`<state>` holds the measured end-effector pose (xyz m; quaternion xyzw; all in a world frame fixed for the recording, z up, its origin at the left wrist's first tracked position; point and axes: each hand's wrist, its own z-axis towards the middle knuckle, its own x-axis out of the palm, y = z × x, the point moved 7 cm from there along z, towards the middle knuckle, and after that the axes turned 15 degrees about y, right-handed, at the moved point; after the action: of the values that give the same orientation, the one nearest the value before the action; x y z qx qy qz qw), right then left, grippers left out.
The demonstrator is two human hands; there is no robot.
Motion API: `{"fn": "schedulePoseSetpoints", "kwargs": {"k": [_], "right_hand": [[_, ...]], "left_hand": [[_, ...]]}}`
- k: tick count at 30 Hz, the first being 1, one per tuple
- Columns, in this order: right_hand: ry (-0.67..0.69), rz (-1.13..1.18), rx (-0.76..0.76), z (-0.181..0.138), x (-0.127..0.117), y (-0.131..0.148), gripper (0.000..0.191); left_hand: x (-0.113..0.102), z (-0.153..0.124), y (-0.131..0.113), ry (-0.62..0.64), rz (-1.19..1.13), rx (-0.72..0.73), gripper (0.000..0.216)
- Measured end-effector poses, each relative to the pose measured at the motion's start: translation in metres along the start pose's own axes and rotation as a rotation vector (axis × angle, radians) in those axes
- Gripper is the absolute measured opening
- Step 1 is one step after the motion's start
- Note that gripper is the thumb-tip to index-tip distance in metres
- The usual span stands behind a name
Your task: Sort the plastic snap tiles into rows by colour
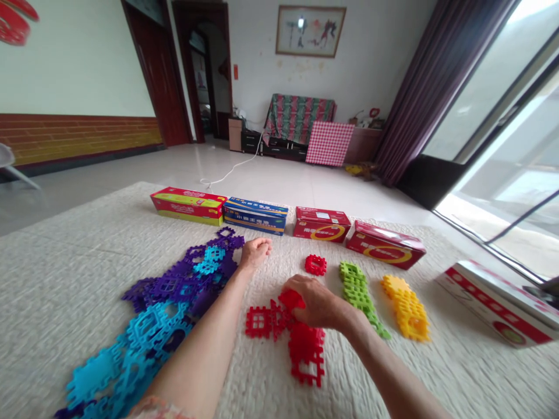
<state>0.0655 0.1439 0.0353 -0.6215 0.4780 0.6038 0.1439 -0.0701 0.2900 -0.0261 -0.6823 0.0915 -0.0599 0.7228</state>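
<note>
My right hand is closed on a red interlocking plastic block piece, its fingers bent over the piece's edge. Beneath and beside it lie more red toothed pieces: a window-patterned square to the left and an overlapping row nearer me. A single red square rests apart, just beyond that hand. My left hand is curled closed beside the pile of purple pieces; whatever its fingers may hold is hidden. Light-blue pieces overlap the purple ones, left of my left forearm.
Rows of green pieces and yellow pieces lie on the right of the cream mat. Along the far side stand a red-yellow box, a blue box and two dark-red boxes. A white-red box stands far right.
</note>
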Motion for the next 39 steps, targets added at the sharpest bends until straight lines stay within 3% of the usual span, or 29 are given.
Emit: {"fn": "schedulePoseSetpoints", "kwargs": {"k": [5, 11, 17, 20, 25, 30, 39], "right_hand": [[0.069, 0.074, -0.025, -0.004, -0.004, 0.003, 0.047], [0.138, -0.018, -0.081, 0.001, -0.004, 0.005, 0.047], [0.078, -0.088, -0.054, 0.006, -0.009, 0.002, 0.038], [-0.044, -0.075, 0.029, 0.007, -0.026, -0.017, 0.038], [-0.199, -0.150, 0.316, 0.010, -0.051, -0.076, 0.041], [-0.140, -0.239, 0.438, 0.014, -0.049, -0.104, 0.041], [-0.007, -0.269, 0.429, 0.020, -0.039, -0.108, 0.067]], "left_hand": [[0.000, 0.000, -0.002, -0.007, -0.010, 0.003, 0.022], [0.001, -0.002, -0.004, -0.001, -0.032, 0.013, 0.021], [0.000, 0.000, 0.001, -0.005, -0.007, -0.006, 0.022], [0.000, 0.002, 0.002, -0.005, 0.014, -0.001, 0.021], [0.000, 0.003, 0.002, 0.002, 0.039, -0.007, 0.022], [0.000, 0.003, 0.002, -0.006, 0.034, -0.014, 0.022], [0.000, 0.002, 0.000, -0.002, 0.037, -0.020, 0.022]]}}
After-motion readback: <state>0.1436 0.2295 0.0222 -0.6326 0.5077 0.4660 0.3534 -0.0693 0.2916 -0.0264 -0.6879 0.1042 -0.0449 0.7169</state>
